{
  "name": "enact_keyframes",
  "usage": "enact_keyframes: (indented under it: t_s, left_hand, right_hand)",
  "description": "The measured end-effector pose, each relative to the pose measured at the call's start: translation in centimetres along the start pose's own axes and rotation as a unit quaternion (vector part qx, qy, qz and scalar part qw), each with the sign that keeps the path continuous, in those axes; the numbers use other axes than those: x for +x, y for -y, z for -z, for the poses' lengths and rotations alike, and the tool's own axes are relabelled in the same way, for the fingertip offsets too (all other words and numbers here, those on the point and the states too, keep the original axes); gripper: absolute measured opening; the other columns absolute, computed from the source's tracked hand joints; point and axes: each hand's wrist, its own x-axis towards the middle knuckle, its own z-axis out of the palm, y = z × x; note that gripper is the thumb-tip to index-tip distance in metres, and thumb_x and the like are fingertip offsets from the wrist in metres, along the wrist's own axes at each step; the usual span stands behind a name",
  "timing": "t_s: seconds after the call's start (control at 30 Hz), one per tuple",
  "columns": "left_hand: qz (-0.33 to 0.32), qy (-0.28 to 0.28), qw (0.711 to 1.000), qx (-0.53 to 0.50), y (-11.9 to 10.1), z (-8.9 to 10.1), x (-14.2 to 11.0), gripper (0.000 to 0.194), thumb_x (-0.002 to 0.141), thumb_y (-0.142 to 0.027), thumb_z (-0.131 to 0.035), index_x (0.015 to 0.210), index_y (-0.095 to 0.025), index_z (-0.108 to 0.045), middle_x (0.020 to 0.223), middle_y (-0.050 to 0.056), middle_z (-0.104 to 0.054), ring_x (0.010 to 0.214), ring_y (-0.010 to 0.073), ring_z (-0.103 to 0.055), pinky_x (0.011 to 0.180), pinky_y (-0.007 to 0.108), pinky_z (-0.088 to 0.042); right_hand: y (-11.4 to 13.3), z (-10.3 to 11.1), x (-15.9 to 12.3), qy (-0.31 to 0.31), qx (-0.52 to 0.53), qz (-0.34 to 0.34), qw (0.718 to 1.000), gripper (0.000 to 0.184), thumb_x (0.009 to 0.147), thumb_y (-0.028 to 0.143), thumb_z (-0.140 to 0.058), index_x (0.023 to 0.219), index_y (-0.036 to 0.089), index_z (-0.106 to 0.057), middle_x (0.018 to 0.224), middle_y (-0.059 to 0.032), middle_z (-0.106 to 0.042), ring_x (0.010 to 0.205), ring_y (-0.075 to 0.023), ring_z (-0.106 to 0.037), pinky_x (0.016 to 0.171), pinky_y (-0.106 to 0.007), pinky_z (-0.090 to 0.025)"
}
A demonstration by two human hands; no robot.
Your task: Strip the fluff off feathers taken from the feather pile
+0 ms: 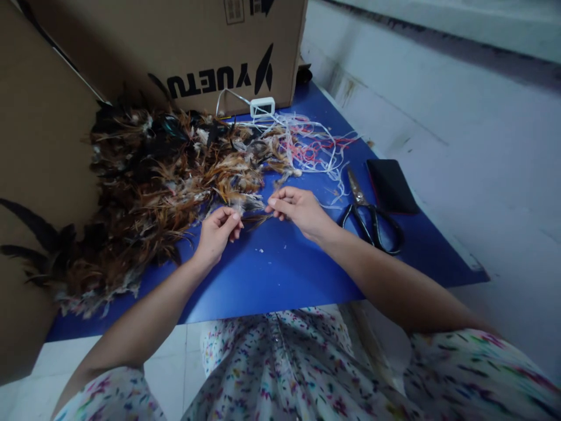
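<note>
My left hand (220,231) is closed in a pinch above the blue table, beside a large heap of brown and black feathers (175,169). Pale fluff shows at its fingertips, and a few thin brown feathers (258,221) stretch from there toward my other hand. To the right, my right hand (300,210) has its thumb and forefinger pressed together near the tips of those feathers. What lies between its fingers is too small to make out. Scissors (372,225) with black handles lie to the right of this hand, their rusty blades pointing away from me.
White and red strings (307,143) lie tangled behind my right hand. A small white device with a dark screen (263,107) rests against a cardboard box (205,35). On the right, a black flat case (391,186) lies near the wall. Cardboard (39,152) also stands at the left.
</note>
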Motion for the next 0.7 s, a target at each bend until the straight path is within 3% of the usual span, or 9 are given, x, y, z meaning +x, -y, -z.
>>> enact_keyframes:
  t_s: [0.27, 0.43, 0.7]
  left_hand:
    - [0.041, 0.068, 0.997, -0.009, -1.8, -2.6, 0.1, 0.042, 0.073, -0.053, -0.081, 0.071, -0.016, -0.062, 0.058, -0.001, -0.061, 0.044, 0.0060, -0.051, 0.039, 0.017, -0.037]
    - [0.066, 0.076, 0.993, -0.054, -1.6, -4.1, 0.6, 0.043, 0.069, -0.054, -0.083, 0.073, -0.016, -0.062, 0.062, -0.002, -0.062, 0.045, 0.0054, -0.050, 0.039, 0.017, -0.035]
    - [0.120, 0.099, 0.978, -0.138, -0.9, -4.1, 0.2, 0.046, 0.065, -0.051, -0.088, 0.075, -0.016, -0.060, 0.062, -0.003, -0.062, 0.046, 0.0053, -0.051, 0.040, 0.017, -0.036]
  right_hand:
    - [0.2, 0.2, -0.3, 0.010, -0.009, 0.030, 0.999, 0.033, 0.065, 0.043, -0.083, 0.076, 0.018, -0.064, 0.061, 0.0036, -0.062, 0.054, -0.0073, -0.053, 0.053, -0.023, -0.042]
    - [0.4, 0.3, -0.2, -0.001, -0.004, 0.050, 0.999, 0.038, 0.063, 0.047, -0.086, 0.075, 0.019, -0.063, 0.061, 0.0038, -0.060, 0.057, -0.0091, -0.055, 0.054, -0.024, -0.046]
    - [0.2, 0.3, -0.1, -0.001, 0.002, 0.071, 0.997, 0.036, 0.066, 0.044, -0.086, 0.080, 0.018, -0.065, 0.069, 0.0011, -0.064, 0.063, -0.0107, -0.060, 0.056, -0.025, -0.048]
